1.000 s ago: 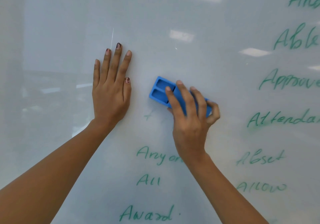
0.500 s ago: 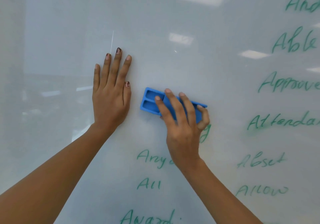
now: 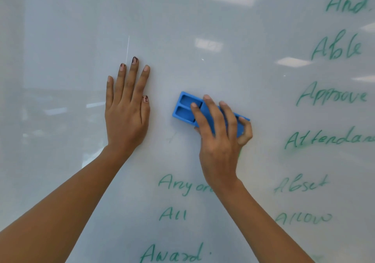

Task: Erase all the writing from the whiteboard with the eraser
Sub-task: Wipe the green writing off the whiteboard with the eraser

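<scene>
A: Entry, head view. Left hand (image 3: 126, 110)?

B: Flat against the whiteboard (image 3: 203, 19), palm down, fingers together and pointing up, thumb tucked alongside. It holds nothing.

A: Right hand (image 3: 221, 139)?

B: Clamped on the blue eraser (image 3: 194, 110). Three fingers lie across its back, the little finger curls round its right end, the thumb is hidden beneath. The eraser is pressed to the board, tilted, its left end higher than its right, just right of the left hand and not touching it. Two recessed pockets show at the uncovered left end.

A: Writing remaining?

B: Green marker. Below the right hand: "Anyone" (image 3: 182, 184), partly hidden by the wrist, then "All" (image 3: 172, 214), then "Award" (image 3: 172, 254). Right column, top to bottom: "And" (image 3: 347, 1), "Able" (image 3: 336, 46), "Approve" (image 3: 332, 95), "Attendan…" (image 3: 328, 139) cut off by the frame edge, "Abset" (image 3: 300, 183), "Allow" (image 3: 303, 218).

A: Area around the eraser?

B: A faint grey-green smudge (image 3: 171, 138) sits just below and left of it. Above and left, the board reads bare, with ceiling-light reflections.
</scene>
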